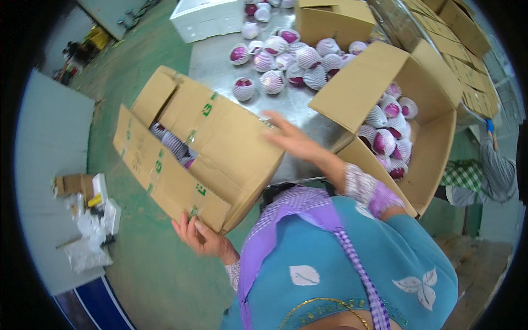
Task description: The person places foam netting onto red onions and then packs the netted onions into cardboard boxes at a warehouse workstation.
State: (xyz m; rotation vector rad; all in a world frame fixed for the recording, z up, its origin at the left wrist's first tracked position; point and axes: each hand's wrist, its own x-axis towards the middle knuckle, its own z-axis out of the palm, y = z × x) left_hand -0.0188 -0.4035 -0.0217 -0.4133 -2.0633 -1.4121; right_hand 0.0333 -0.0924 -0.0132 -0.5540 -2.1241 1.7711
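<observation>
A cardboard box (231, 140) with green printing sits tilted at the table's near left edge. One long flap is folded over, and another flap (159, 165) stands outward at the left. Through the gap show several pieces of purple produce (175, 144) in foam net sleeves. My left hand (206, 239) touches the outer flap's lower corner, fingers apart; whether it grips the cardboard is unclear. Blurred by motion, my right hand (291, 138) reaches over the box's right edge with fingers stretched out, palm down, apparently touching the top.
On the metal table (210, 57) lie several sleeved purple pieces (272, 82). An open carton (429, 136) holding more stands at right. Behind are a white foam box (208, 20) and another carton (334, 24). A person's grey sleeve (499, 169) shows far right; litter (88, 222) lies left.
</observation>
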